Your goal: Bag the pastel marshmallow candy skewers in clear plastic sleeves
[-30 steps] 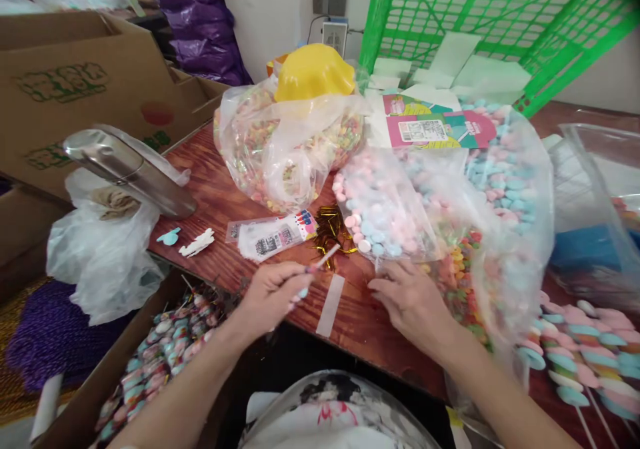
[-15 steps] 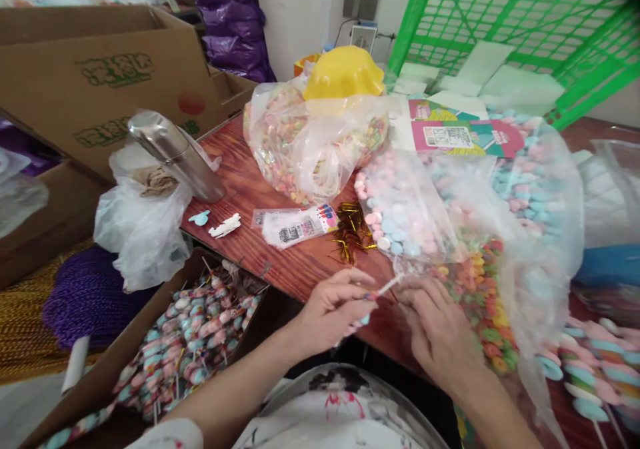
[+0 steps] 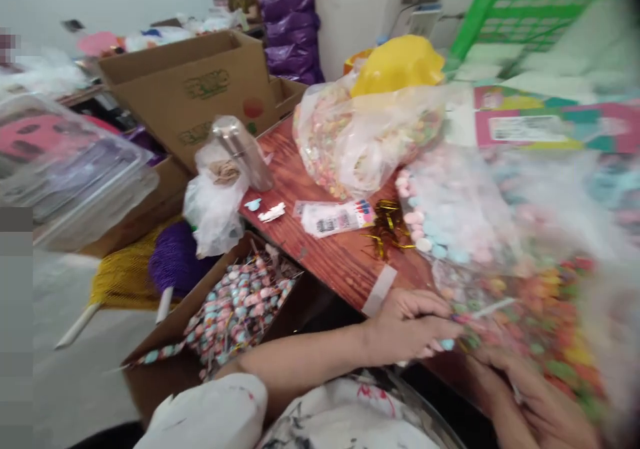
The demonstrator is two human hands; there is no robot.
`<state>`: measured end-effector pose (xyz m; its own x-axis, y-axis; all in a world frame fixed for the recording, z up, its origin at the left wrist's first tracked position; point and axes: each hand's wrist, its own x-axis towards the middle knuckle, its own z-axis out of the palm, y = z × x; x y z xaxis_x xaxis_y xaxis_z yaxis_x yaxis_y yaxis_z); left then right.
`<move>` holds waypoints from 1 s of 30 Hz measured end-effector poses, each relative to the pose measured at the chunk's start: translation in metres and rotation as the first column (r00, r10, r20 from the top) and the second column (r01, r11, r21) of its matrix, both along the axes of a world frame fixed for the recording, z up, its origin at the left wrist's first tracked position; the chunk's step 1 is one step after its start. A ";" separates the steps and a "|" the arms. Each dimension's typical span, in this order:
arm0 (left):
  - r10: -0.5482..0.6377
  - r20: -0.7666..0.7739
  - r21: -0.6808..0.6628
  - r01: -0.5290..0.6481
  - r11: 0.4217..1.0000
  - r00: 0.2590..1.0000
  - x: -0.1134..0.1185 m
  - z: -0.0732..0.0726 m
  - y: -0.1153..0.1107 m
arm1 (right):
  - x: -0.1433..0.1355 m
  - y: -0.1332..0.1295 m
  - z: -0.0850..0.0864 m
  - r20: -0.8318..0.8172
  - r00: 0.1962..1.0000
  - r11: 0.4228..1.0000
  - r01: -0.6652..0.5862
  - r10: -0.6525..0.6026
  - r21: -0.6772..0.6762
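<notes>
My left hand [image 3: 413, 326] is closed around a candy skewer [image 3: 493, 308]. Its white stick points up to the right, and pale blue and pink pieces peek out under the fingers. Lower right, my right hand [image 3: 530, 392] has its fingers curled together. A small pale bit shows at them, too blurred to name. Beyond both hands lie bags of ring-shaped gummy candy [image 3: 563, 316] and of pink and blue candies [image 3: 450, 216]. Gold twist ties [image 3: 387, 226] and printed plastic sleeves [image 3: 335, 218] rest on the wooden table [image 3: 320, 262].
A carton of finished candy skewers [image 3: 240, 296] stands below the table's left edge. A steel flask [image 3: 245, 156] stands beside a white plastic bag [image 3: 215, 202]. Large cardboard boxes [image 3: 190, 89] are behind it. A green crate [image 3: 545, 9] leans at the back right. A person sits far back.
The view has swung left, so everything sits further right. A clear strip on the table edge now shows by my left hand. My right hand has moved lower, nearer my body.
</notes>
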<state>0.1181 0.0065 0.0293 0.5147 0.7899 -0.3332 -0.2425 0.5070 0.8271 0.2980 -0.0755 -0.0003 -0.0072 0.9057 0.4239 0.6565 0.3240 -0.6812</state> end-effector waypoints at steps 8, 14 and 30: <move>-0.105 -0.220 0.160 0.142 0.977 0.970 0.008 0.015 0.016 | -0.013 0.005 0.041 0.108 0.987 0.977 0.093 -0.116 0.192; -0.144 -0.234 0.343 0.220 0.913 0.961 0.010 0.018 0.003 | -0.020 0.020 0.047 0.170 0.985 0.977 0.004 -0.040 0.211; -0.101 -0.225 0.637 0.225 0.737 0.969 0.007 0.021 0.006 | -0.032 0.000 0.029 -0.357 0.914 0.979 0.151 -0.192 -0.139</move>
